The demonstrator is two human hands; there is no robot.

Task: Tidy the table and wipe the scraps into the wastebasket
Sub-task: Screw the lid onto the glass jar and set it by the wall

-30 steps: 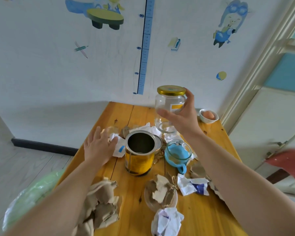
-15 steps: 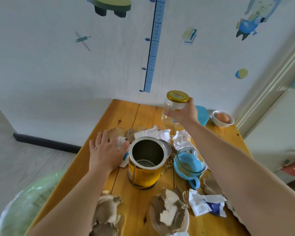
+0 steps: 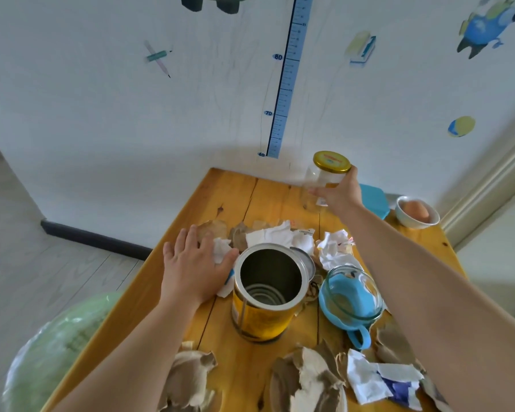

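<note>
Scraps (image 3: 280, 237): torn paper and card, scattered over the wooden table (image 3: 229, 188) around the open tin can (image 3: 268, 292)
Left hand (image 3: 195, 269): fingers straight, flat on a white scrap beside the can
Right hand (image 3: 341, 194): fingers curled round the gold-lidded glass jar (image 3: 324, 179), far end of table
Wastebasket (image 3: 57, 346): green-lined, below the table's left edge

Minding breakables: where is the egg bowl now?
In the head view, the egg bowl sits at the far right corner of the table, just right of the blue lid.
</note>
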